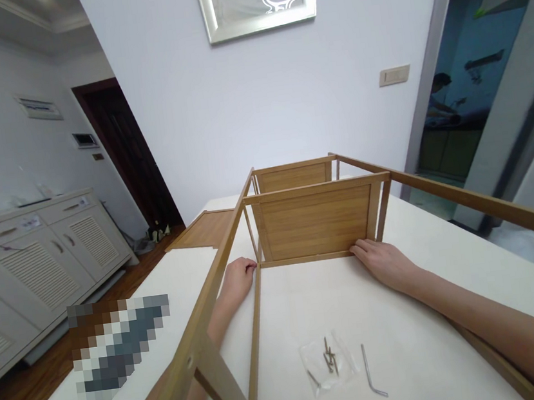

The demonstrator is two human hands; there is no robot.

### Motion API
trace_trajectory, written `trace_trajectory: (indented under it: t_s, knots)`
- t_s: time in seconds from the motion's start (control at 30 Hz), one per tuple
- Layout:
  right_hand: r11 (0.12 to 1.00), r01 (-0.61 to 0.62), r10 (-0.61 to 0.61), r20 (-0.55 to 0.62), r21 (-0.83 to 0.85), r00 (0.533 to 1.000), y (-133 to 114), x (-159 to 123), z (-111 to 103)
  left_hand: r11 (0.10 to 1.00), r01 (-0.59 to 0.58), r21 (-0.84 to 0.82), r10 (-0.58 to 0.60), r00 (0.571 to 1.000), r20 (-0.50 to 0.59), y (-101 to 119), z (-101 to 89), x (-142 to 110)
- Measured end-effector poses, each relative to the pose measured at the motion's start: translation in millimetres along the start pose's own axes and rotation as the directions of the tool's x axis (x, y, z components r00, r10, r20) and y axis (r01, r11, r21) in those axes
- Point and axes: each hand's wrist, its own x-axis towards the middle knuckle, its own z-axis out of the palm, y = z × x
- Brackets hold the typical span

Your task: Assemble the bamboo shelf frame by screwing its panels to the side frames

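Note:
A wooden shelf frame lies on its side on the white table, with a slatless wooden panel set across it. My left hand reaches past the left rail, its fingers closed together at the panel's lower left corner; whatever they pinch is too small to make out. At the lower right corner my right hand has its fingers curled on the panel's bottom edge. Nearer me, inside the frame, a clear plastic bag with several screws lies flat. Right of it is a bent hex key.
Another wooden panel lies on the table at the far left. A blurred-out dark item with a cable lies left of the frame. A white cabinet stands left; a person is beyond the right doorway.

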Motion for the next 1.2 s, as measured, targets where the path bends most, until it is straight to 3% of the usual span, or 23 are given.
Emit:
trace_trajectory:
  t_s: [0.23, 0.6, 1.2]
  knots:
    - [0.979, -0.111, 0.111, 0.012, 0.172, 0.994, 4.0, 0.2, 5.0, 0.998, 0.017, -0.067, -0.018, 1.0, -0.022, 8.9, -0.1, -1.8]
    - [0.967, -0.142, 0.139, 0.029, 0.213, 0.99, 2.9, 1.7, 3.7, 0.991, 0.051, -0.124, -0.055, 0.998, -0.03, 15.7, -0.6, -1.0]
    - [0.963, -0.135, 0.134, 0.018, 0.234, 0.991, 4.8, 1.9, 3.2, 0.993, 0.061, 0.102, -0.058, 0.998, -0.036, 16.5, -5.9, -2.3]
